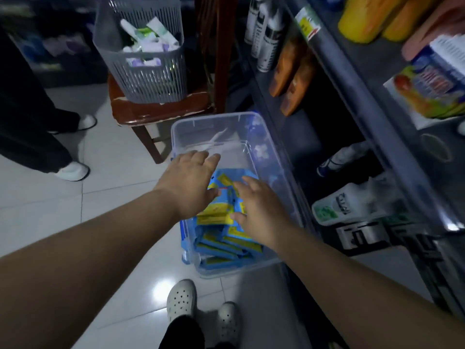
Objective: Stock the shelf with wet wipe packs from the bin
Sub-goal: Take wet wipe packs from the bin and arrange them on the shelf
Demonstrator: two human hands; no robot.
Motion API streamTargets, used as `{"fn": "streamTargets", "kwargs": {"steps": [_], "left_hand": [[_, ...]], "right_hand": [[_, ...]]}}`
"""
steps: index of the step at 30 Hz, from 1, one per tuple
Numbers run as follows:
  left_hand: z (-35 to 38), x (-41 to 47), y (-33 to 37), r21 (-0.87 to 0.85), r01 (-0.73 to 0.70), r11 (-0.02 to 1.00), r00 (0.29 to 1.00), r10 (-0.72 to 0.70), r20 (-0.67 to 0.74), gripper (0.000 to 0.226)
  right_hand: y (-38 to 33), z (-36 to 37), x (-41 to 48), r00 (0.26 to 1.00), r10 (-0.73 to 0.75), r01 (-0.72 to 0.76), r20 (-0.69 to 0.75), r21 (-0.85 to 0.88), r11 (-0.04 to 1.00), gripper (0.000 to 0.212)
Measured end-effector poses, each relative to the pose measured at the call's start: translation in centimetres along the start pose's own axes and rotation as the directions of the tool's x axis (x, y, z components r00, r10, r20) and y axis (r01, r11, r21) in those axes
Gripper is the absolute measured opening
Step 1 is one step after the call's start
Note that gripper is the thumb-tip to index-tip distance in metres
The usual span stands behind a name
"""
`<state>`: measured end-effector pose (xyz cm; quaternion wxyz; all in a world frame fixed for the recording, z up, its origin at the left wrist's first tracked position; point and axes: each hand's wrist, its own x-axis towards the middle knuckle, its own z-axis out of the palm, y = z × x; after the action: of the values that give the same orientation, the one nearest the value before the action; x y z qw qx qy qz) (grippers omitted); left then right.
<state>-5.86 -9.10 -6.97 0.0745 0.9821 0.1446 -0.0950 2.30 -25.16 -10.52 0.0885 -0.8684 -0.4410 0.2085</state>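
A clear plastic bin [241,122] stands on the floor beside the shelf. Several blue and yellow wet wipe packs [221,238] lie piled in its near half; its far half is bare. My left hand [187,183] hovers over the bin's left side with fingers spread, holding nothing. My right hand [259,210] reaches down onto the pile, fingers apart, with no pack gripped. The grey metal shelf [352,79] rises at the right.
A grey slatted basket [148,71] of small packs sits on a brown wooden chair [161,109] behind the bin. Bottles and boxed goods fill the shelf levels. Another person's legs and white shoes [73,171] stand at left. My own shoes [181,301] are below.
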Motion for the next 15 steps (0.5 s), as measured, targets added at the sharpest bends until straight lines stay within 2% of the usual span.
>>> {"fn": "streamTargets", "kwargs": {"steps": [4, 12, 15], "left_hand": [[5.1, 1.8, -2.0, 0.014, -0.049, 0.999, 0.998, 0.048, 0.042, 0.082], [11.0, 4.0, -4.8, 0.001, -0.084, 0.996, 0.996, 0.084, 0.041, 0.082], [11.9, 4.1, -5.3, -0.022, -0.08, 0.997, 0.996, 0.08, 0.033, 0.082]], "right_hand": [[1.9, 5.5, 3.0, 0.999, -0.03, 0.029, 0.031, 0.024, 0.999, 0.083], [4.2, 12.7, 6.8, 0.977, -0.032, 0.042, 0.211, -0.044, 0.998, 0.1], [3.9, 13.9, 7.9, 0.981, -0.008, 0.025, 0.196, -0.085, 0.996, 0.1]]}}
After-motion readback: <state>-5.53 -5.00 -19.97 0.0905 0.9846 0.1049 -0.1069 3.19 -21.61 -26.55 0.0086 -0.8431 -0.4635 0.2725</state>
